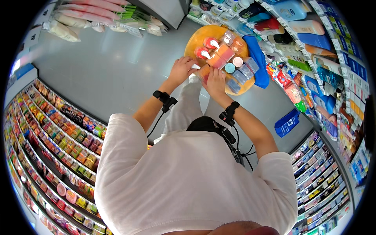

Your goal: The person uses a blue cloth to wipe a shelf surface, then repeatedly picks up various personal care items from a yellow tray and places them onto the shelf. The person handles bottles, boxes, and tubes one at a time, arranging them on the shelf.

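My left hand point(183, 68) is at the left edge of a round orange stool or small table point(192, 41), its fingers around a small item with a white pointed nozzle point(195, 66). My right hand point(216, 80) rests its fingers on a clear-wrapped orange and red box point(203, 73) at the near edge. Beyond the hands stand red bottles with white nozzles point(210, 43), more orange and pink boxes point(221, 55), a pink round-lidded jar point(237, 61), a teal one point(230, 68) and several clear plastic boxes point(239, 77).
A blue cloth or bag point(256, 61) hangs at the stool's right side. Shelves of bottles point(314, 41) curve along the right, snack shelves point(67, 129) along the left. A blue bag point(287, 123) lies on the floor at right. Cables point(241, 154) hang beside my waist.
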Motion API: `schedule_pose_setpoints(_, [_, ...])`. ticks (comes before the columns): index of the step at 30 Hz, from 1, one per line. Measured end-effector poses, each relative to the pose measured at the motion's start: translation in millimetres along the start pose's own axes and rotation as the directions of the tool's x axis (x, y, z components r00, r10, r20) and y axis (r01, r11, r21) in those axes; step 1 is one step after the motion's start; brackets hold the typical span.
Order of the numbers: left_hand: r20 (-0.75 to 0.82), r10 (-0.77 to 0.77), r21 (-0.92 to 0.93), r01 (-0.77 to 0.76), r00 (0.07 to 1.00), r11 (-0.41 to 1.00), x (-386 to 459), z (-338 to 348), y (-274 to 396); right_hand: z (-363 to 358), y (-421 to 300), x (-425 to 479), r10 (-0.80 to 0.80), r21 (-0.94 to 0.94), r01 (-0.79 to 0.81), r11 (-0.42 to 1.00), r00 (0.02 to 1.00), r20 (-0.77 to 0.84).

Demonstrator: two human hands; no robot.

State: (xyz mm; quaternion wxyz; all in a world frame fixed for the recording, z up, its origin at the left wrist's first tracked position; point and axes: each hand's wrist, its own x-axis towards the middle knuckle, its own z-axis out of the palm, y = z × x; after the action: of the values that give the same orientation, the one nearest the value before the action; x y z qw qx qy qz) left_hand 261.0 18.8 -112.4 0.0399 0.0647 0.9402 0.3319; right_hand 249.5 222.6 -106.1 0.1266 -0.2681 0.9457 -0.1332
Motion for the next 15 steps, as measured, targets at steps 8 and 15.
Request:
schedule_pose_setpoints(8, [-0.044,0.149,-0.205,-0.155,0.988,0.966,-17.5,21.9,-25.4,38.4,1.4,-9.4,-0.025,-0.221,0.0,0.975,0.994,-0.109])
schedule_pose_setpoints(15, [0.076,0.067,-0.286,-0.043,0.995,0.957,-9.8,-71.8,49.7,-56.5,-0.3,-13.5,-0.036,0.24,-0.008,0.971,0.983,0.179])
